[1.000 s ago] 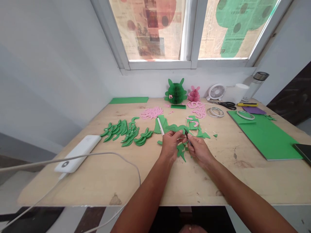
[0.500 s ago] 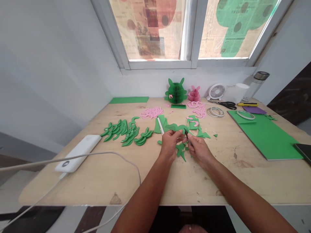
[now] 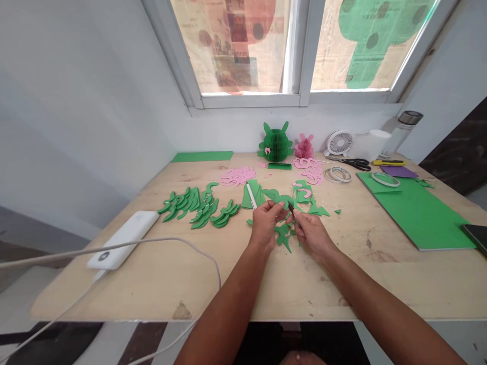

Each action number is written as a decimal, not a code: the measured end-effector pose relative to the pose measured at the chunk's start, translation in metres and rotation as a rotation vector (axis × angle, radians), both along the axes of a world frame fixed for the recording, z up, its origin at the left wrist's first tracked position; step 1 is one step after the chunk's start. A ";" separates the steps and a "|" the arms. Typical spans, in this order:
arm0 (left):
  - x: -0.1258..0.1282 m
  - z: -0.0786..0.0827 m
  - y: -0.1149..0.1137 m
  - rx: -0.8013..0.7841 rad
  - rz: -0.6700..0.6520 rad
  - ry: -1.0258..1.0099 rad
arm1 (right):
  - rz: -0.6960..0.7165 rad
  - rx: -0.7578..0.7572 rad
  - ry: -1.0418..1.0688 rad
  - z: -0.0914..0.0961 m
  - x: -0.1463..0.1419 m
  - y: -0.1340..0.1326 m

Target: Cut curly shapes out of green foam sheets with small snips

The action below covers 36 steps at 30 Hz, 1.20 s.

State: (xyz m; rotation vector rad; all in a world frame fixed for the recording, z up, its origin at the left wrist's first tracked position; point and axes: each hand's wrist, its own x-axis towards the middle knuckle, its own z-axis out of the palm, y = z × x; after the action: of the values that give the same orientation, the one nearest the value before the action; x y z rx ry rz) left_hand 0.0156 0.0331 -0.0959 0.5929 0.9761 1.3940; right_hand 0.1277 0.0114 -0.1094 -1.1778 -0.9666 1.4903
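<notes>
My left hand (image 3: 267,223) is closed in a pinch on a curved piece of green paper (image 3: 282,201), held above the table. My right hand (image 3: 312,232) is closed round small dark scissors (image 3: 291,209), whose blades meet the paper's right side; the fingers hide most of the handles. The fingertips of both hands are close together. Below them lie green paper scraps (image 3: 283,236). A white pen (image 3: 251,196) rests on a green sheet just beyond my left hand.
Several cut green curved pieces (image 3: 205,210) lie to the left, with pink cutouts (image 3: 238,176) behind. A white power bank (image 3: 124,241) has a cable arching over the table. Tape rolls (image 3: 338,175), black-handled scissors (image 3: 356,163) and green sheets (image 3: 422,218) lie right. Paper figures (image 3: 275,144) stand behind.
The green paper and scissors have shifted very slightly between my fingers. Both hands stay in nearly the same place, and the other things lie as before.
</notes>
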 end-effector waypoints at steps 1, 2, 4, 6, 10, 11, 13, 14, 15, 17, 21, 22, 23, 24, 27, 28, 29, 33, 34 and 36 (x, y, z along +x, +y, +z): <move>0.000 0.000 0.000 0.001 0.000 -0.003 | 0.001 0.004 -0.003 0.000 0.000 0.000; 0.000 0.000 0.000 0.001 -0.001 -0.005 | 0.002 0.008 -0.006 0.000 0.000 0.000; -0.001 -0.001 0.000 0.002 -0.001 -0.006 | 0.001 0.012 -0.012 0.000 -0.001 0.000; -0.001 0.000 0.000 0.001 -0.001 -0.004 | -0.003 0.009 -0.013 0.001 -0.001 -0.001; 0.000 0.001 -0.002 -0.004 -0.016 0.004 | -0.014 -0.002 -0.006 0.003 -0.001 -0.001; 0.001 0.002 -0.002 -0.004 -0.022 0.006 | -0.015 -0.003 -0.006 0.003 -0.001 -0.001; 0.001 0.002 -0.002 0.001 -0.026 0.009 | -0.011 -0.005 -0.008 0.003 0.000 -0.001; 0.001 0.002 -0.002 0.004 -0.023 0.009 | -0.008 -0.004 -0.009 0.003 0.000 -0.001; 0.000 0.002 -0.002 0.007 -0.018 0.008 | -0.006 -0.003 -0.010 0.002 0.000 -0.001; 0.000 0.002 -0.001 0.009 -0.009 0.005 | -0.004 0.000 -0.013 0.002 -0.001 -0.001; -0.001 0.000 0.000 0.003 0.002 0.006 | -0.009 -0.002 -0.016 0.001 -0.001 -0.001; -0.001 0.000 0.000 0.001 0.005 0.008 | -0.010 -0.004 -0.016 0.001 -0.001 -0.001; 0.000 0.000 0.000 -0.001 0.005 0.011 | -0.010 -0.005 -0.018 0.001 -0.001 -0.001; 0.000 0.000 0.000 -0.002 0.004 0.015 | -0.010 -0.007 -0.020 0.001 -0.001 -0.001; -0.001 0.000 0.000 -0.002 -0.009 0.032 | -0.011 -0.006 -0.022 0.002 -0.001 -0.001; -0.001 0.000 0.001 -0.002 -0.015 0.038 | -0.010 -0.006 -0.023 0.002 -0.001 -0.001; -0.002 0.000 0.001 -0.002 -0.020 0.044 | -0.008 -0.006 -0.025 0.002 -0.001 -0.001; -0.004 0.000 0.002 -0.006 -0.039 0.061 | 0.004 -0.005 -0.038 0.003 -0.001 -0.001; -0.005 0.000 0.002 -0.009 -0.043 0.063 | 0.006 -0.004 -0.041 0.003 -0.001 -0.001; -0.006 0.000 0.002 -0.012 -0.050 0.069 | 0.007 0.000 -0.049 0.003 -0.001 -0.001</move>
State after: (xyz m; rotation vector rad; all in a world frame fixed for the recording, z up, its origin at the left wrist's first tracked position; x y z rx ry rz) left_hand 0.0100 0.0355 -0.0958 0.6559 1.0171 1.3305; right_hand 0.1265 0.0100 -0.1069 -1.2166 -1.0043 1.4734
